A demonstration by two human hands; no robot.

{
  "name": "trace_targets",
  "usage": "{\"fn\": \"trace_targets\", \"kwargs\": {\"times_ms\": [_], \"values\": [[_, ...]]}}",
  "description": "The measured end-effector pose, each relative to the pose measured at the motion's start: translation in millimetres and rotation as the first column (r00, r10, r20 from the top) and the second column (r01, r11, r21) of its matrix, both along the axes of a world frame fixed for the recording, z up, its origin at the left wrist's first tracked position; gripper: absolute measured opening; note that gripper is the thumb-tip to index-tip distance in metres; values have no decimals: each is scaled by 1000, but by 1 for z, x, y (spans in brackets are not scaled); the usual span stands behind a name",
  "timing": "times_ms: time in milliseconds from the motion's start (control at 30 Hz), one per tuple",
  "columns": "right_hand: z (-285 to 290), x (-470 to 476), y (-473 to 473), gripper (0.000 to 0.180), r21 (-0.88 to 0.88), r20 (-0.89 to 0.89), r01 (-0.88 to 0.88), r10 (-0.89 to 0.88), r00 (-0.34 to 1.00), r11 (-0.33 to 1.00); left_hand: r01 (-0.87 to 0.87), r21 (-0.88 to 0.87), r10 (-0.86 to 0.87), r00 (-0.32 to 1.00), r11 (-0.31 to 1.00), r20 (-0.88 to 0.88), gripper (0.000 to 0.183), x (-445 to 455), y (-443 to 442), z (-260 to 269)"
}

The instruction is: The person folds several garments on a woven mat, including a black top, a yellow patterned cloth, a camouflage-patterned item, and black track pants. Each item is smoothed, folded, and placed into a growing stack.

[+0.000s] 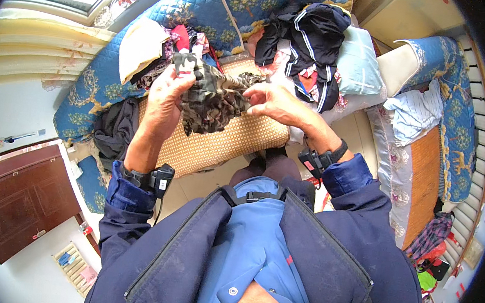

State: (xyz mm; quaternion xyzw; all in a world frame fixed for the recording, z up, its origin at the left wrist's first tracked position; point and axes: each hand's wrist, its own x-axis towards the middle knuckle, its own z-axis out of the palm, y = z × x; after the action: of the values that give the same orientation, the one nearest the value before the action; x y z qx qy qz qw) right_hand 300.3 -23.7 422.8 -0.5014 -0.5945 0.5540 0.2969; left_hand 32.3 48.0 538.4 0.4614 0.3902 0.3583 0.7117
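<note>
A dark camouflage-patterned garment (214, 100) hangs bunched between my two hands, above the woven seat mat (230, 143) of a sofa. My left hand (167, 96) grips its upper left corner, where a white tag (185, 68) with red and black marks shows. At the garment's right edge, my right hand (275, 104) pinches the cloth between thumb and fingers. Behind it on the sofa lies a heap of clothes with a cream cloth (143, 47) and a red piece (181, 37). Right of that heap is a black garment with white stripes (312, 40).
A light blue pillow (360, 62) rests beside the striped garment. Dark clothing (117, 128) lies at the sofa's left end. On the right, a second seat holds a pale striped shirt (419, 109). A brown door (25, 203) stands at lower left; tiled floor (351, 135) shows between the seats.
</note>
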Motion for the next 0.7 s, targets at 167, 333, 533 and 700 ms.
{"fn": "trace_targets", "kwargs": {"times_ms": [167, 333, 533, 700], "values": [[-44, 17, -2, 33, -35, 258, -122, 127, 958, 992, -46, 103, 46, 999, 994, -4, 54, -6, 18, 50], [-76, 31, -5, 40, -116, 492, -99, 144, 858, 988, 29, 410, 2, 997, 912, -76, 63, -14, 32, 126], [-59, 0, 3, 64, -8, 461, 65, -53, 886, 998, 62, 607, 45, 986, 792, -159, 60, -17, 45, 210], [-43, -32, 26, 101, 87, 295, 34, -59, 954, 996, 67, 703, 139, 963, 708, -233, 64, -24, 44, 250]]}}
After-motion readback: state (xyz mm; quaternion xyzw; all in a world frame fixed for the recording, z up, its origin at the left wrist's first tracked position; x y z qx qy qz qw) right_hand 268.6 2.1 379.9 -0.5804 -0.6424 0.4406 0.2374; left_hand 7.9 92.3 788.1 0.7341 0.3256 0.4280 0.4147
